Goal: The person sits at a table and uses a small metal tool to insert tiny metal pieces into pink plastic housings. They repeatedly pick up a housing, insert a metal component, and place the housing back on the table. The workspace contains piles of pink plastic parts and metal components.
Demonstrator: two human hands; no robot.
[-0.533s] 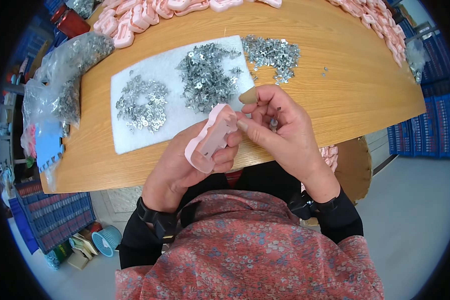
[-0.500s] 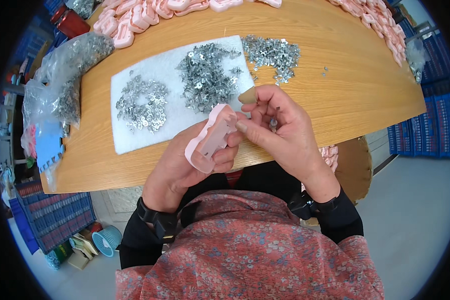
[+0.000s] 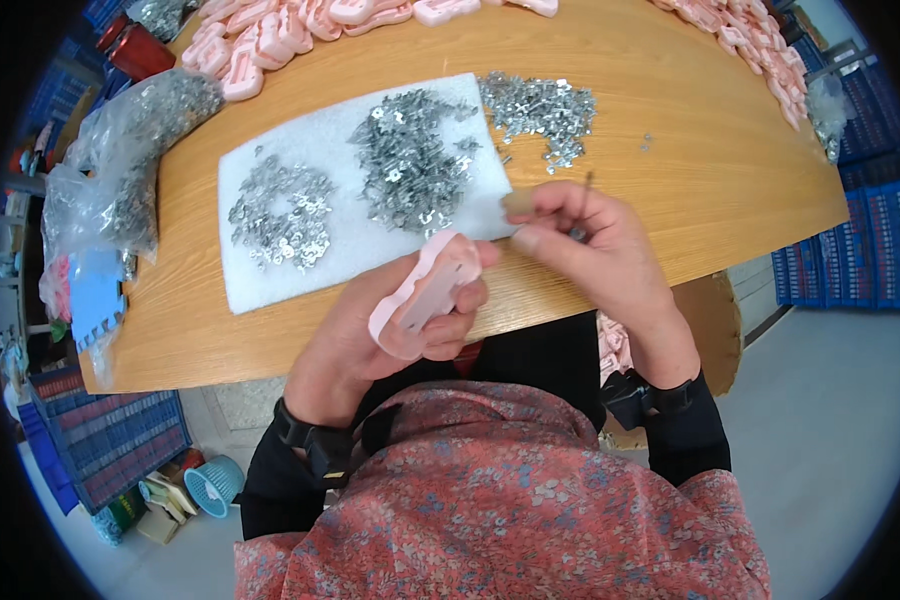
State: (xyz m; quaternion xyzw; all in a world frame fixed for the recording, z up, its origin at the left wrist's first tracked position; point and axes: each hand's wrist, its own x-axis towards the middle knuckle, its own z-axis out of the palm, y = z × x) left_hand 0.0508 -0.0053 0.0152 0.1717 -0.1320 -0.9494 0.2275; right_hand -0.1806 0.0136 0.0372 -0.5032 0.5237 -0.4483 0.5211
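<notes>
My left hand [image 3: 400, 310] is closed around a pale pink plastic shell [image 3: 432, 292], long with wavy edges, its hollow side turned up. Two small dark marks show inside it. To the right, my right hand [image 3: 605, 245] is curled, with a thin dark metal tool [image 3: 587, 190] sticking up between its fingers; most of the tool is hidden. A tan cover [image 3: 517, 203] sits on a fingertip of that hand. It hovers over the table edge, apart from the shell. Whether a small part is pinched in the fingertips is too blurred to tell.
A white foam sheet [image 3: 255, 190] bears a pile of metal plates [image 3: 410, 160] and a pile of small metal pieces [image 3: 282, 210]. More metal parts [image 3: 545, 110] lie beside it. Pink shells [image 3: 270, 40] line the far edge. A clear bag [image 3: 120, 170] of metal parts stands left.
My right hand has moved away from the pink shell, to the right. The shell has dipped slightly lower in my left hand.
</notes>
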